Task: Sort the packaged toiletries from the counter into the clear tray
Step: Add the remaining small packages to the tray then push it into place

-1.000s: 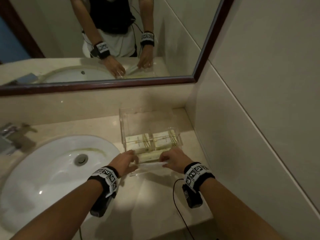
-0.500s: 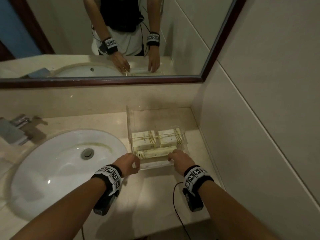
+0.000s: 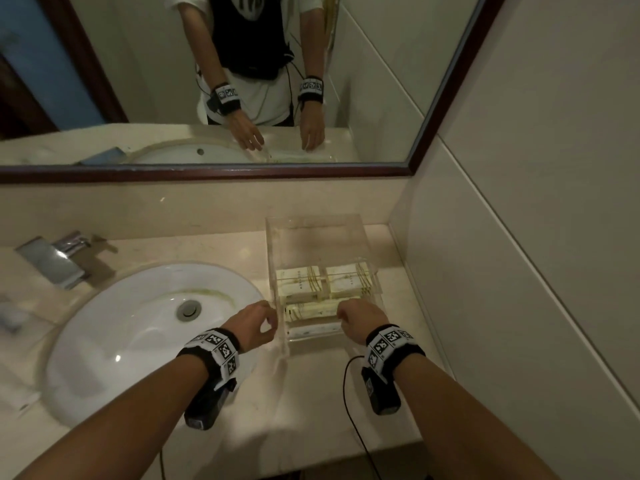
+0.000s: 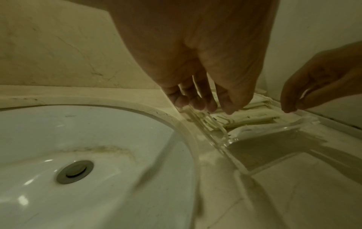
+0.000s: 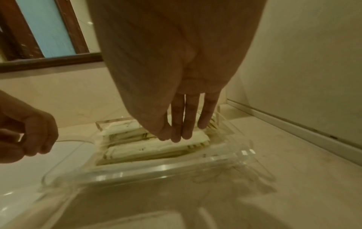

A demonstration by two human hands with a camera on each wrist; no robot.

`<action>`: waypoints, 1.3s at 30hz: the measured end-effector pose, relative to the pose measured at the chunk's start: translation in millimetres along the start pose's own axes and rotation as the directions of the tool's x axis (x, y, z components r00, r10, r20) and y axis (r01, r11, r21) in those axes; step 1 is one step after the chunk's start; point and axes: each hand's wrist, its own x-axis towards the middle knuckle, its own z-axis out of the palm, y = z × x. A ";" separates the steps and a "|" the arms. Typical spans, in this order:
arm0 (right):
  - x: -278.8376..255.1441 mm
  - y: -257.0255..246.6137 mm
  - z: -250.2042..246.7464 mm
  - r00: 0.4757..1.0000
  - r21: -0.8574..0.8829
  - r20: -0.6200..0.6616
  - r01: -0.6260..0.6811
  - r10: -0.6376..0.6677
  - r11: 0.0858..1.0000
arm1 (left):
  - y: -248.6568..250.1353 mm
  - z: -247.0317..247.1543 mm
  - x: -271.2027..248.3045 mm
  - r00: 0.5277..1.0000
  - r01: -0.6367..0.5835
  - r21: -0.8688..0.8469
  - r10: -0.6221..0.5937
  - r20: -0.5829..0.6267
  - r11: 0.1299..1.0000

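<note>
The clear tray [image 3: 318, 244] stands on the counter, right of the sink. Two squarish cream packs [image 3: 298, 282] [image 3: 348, 280] lie side by side in it. A long cream pack [image 3: 310, 310] lies nearer to me, and a thin white pack [image 3: 311, 330] lies against the front wall. My right hand [image 3: 356, 318] reaches into the tray's right front corner. In the right wrist view its straight fingers [image 5: 176, 136] touch the long pack [image 5: 147, 150]. My left hand [image 3: 258, 323] hangs at the tray's left wall [image 4: 215, 131], its fingers [image 4: 201, 105] loosely bent and holding nothing.
A white sink [image 3: 138, 334] with a metal tap [image 3: 55, 258] fills the left of the counter. The mirror [image 3: 207, 81] runs along the back, and a tiled wall [image 3: 519, 237] closes the right side. Bare counter [image 3: 311, 393] lies in front of the tray.
A second ago both hands held the thin white pack in front of the tray. It now lies inside. The left hand has let go and moved to the tray's left wall.
</note>
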 end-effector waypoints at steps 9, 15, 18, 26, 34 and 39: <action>24.0 -94.1 -23.2 0.987 -0.017 -0.001 0.161 -0.161 0.987 | -48.9 -47.2 -64.2 0.985 0.125 -0.011 -0.126 -0.116 0.992; 38.8 -190.6 -19.7 0.951 -0.032 0.017 0.308 -0.307 0.951 | -101.1 -78.1 -138.5 0.939 0.258 -0.051 -0.263 -0.221 0.965; 43.0 -241.6 -12.8 0.925 -0.061 0.051 0.380 -0.377 0.923 | -133.4 -86.7 -178.4 0.897 0.356 -0.066 -0.361 -0.256 0.932; 51.9 -359.9 13.5 0.854 -0.122 0.188 0.510 -0.485 0.851 | -198.9 -90.6 -270.8 0.767 0.529 -0.195 -0.563 -0.307 0.826; 51.8 -458.2 54.5 0.768 -0.159 0.307 0.624 -0.562 0.765 | -253.9 -81.0 -338.6 0.680 0.612 -0.280 -0.673 -0.292 0.740; 57.7 -511.7 81.3 0.741 -0.169 0.350 0.652 -0.573 0.739 | -289.1 -79.1 -372.5 0.633 0.626 -0.351 -0.717 -0.293 0.696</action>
